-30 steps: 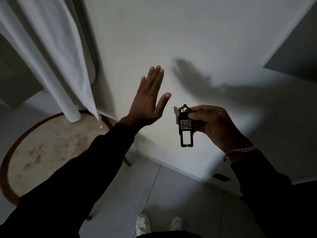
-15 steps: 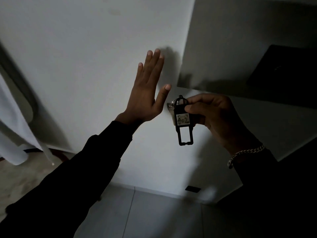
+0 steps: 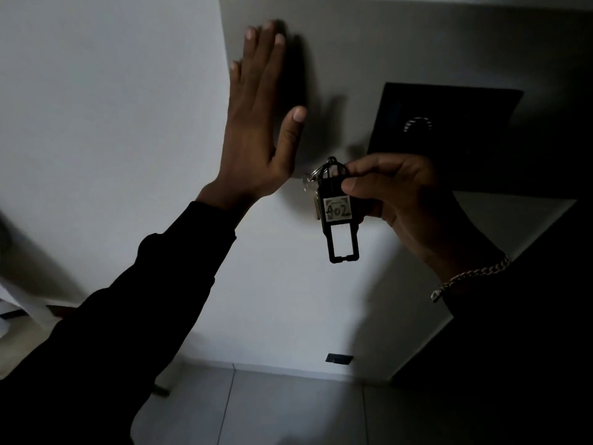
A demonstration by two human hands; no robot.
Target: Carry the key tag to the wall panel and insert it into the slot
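Observation:
My right hand pinches a black plastic key tag by its top; the tag hangs upright, bears a white label reading 402, and has a key ring with a key behind it. A dark square wall panel with a faint ring mark sits just above and to the right of that hand; its slot cannot be made out in the dim light. My left hand is raised flat, fingers together and thumb apart, against the wall to the left of the tag, holding nothing.
A grey wall section meets the white wall behind my left hand. A small dark vent sits low on the wall above the tiled floor. White fabric hangs at the far left.
The view has swung right and up, bringing the dark panel closer and the curtain almost out of sight. My left hand has risen along the wall; the tag stays in my right hand.

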